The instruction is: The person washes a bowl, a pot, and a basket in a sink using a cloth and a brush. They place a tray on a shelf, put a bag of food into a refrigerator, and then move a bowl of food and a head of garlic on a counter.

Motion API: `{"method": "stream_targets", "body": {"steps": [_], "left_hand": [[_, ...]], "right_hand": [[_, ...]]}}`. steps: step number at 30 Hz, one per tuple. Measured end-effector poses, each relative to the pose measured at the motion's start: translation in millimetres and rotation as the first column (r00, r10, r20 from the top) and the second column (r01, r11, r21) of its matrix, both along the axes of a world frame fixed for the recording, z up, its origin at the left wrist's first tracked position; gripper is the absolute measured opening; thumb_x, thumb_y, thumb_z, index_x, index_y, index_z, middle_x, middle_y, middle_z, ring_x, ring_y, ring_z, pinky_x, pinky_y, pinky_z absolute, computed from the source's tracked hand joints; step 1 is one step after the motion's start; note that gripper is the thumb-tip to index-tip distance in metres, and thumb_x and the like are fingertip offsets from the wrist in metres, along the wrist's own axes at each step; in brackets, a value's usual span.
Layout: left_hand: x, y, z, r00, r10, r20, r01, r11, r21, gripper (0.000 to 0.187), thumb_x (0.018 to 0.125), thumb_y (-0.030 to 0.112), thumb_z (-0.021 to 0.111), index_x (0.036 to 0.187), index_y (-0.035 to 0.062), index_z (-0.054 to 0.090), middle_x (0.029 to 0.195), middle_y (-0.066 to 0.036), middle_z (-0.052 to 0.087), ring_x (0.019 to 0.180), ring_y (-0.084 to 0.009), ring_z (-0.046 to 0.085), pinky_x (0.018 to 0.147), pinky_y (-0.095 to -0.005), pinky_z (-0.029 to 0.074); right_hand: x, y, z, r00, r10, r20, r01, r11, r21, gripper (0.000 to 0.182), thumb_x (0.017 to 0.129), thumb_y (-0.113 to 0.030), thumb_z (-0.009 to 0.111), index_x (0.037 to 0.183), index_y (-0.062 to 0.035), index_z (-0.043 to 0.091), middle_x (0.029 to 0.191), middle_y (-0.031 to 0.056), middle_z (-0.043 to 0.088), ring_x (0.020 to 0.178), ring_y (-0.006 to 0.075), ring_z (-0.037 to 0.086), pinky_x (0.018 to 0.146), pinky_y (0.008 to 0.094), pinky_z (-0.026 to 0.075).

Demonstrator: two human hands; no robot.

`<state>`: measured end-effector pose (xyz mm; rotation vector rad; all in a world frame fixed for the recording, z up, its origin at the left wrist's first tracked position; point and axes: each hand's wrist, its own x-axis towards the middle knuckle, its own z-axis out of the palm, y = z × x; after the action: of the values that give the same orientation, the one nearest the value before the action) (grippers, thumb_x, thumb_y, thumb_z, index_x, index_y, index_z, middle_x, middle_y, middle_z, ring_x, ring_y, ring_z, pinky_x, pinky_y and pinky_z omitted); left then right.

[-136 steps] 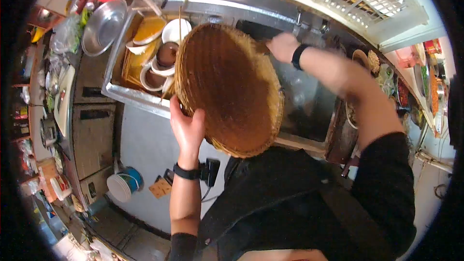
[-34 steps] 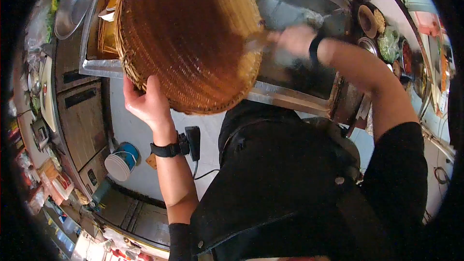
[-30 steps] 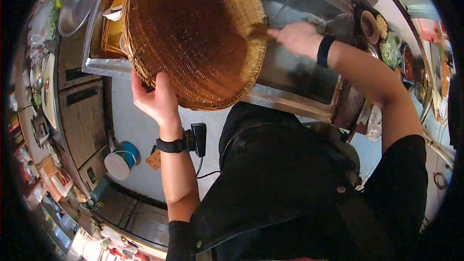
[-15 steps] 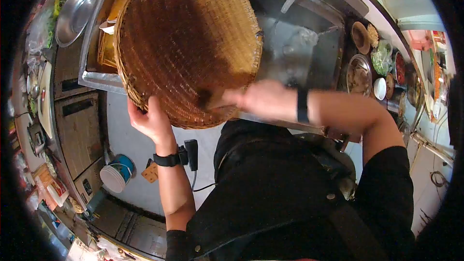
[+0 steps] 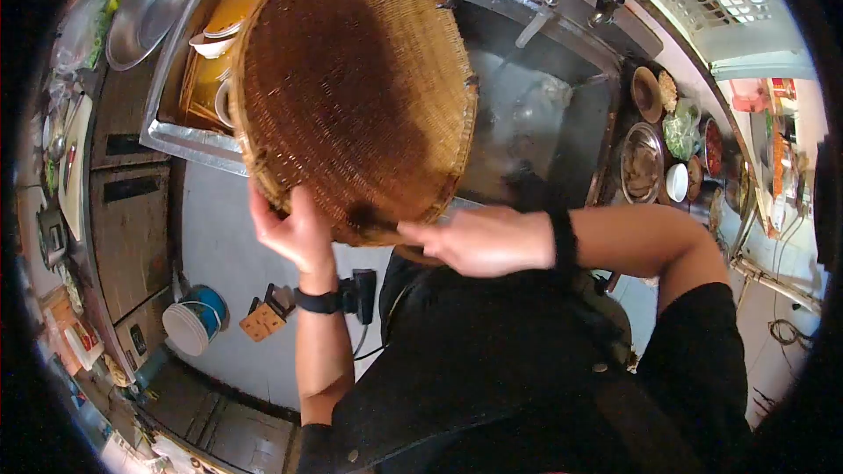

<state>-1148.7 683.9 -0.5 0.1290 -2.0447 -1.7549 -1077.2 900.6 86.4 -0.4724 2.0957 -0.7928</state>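
Note:
A large round woven basket [image 5: 351, 96], dark and wet on its left part and lighter on the right, is tilted over the sink divider. My left hand [image 5: 294, 228] grips its lower left rim, with the thumb on the near face. At the basket's bottom edge is my right hand [image 5: 487, 241], blurred by motion, its fingertips close to the rim. The fingers look closed, and what they hold, if anything, is too blurred to make out.
The right sink basin [image 5: 527, 123] holds shallow water under a tap [image 5: 537, 22]. Bowls stand in the left basin [image 5: 189, 133]. A metal basin [image 5: 154, 9] lies at the upper left, a blue bucket [image 5: 195, 320] on the floor. Bowls of food [image 5: 642, 167] are at the right.
The basket's lower edge has come slightly down and right with my left hand. My right hand has moved lower, from the basket's surface to its bottom rim. The view has shifted a little.

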Motion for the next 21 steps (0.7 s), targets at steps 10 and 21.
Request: {"method": "stream_targets", "body": {"steps": [10,21], "left_hand": [[7,-9,14,0.990,-0.081,0.114,0.091,0.992,-0.086,0.053,0.075,-0.004,0.057,0.126,-0.0106,0.048,0.112,-0.013,0.063,0.099,-0.0163,0.058,0.090,-0.0293,0.046],[1,5,28,0.992,-0.075,0.101,0.082,0.994,-0.076,0.053,0.073,-0.004,0.057,0.126,-0.0090,0.049,0.112,-0.013,0.062,0.099,-0.0176,0.059,0.089,-0.0294,0.046]], "right_hand": [[-73,186,-81,0.865,-0.248,-0.436,0.464,0.725,0.508,0.055,0.097,-0.050,0.031,0.094,-0.0095,0.068,0.078,0.0187,0.066,0.072,0.0340,0.066,0.064,0.0441,0.052],[-37,122,-76,0.956,0.280,-0.089,-0.188,0.814,0.550,0.035,0.099,-0.035,0.035,0.125,-0.0181,0.053,0.075,0.0165,0.064,0.067,0.0348,0.064,0.059,0.0462,0.052]]}}
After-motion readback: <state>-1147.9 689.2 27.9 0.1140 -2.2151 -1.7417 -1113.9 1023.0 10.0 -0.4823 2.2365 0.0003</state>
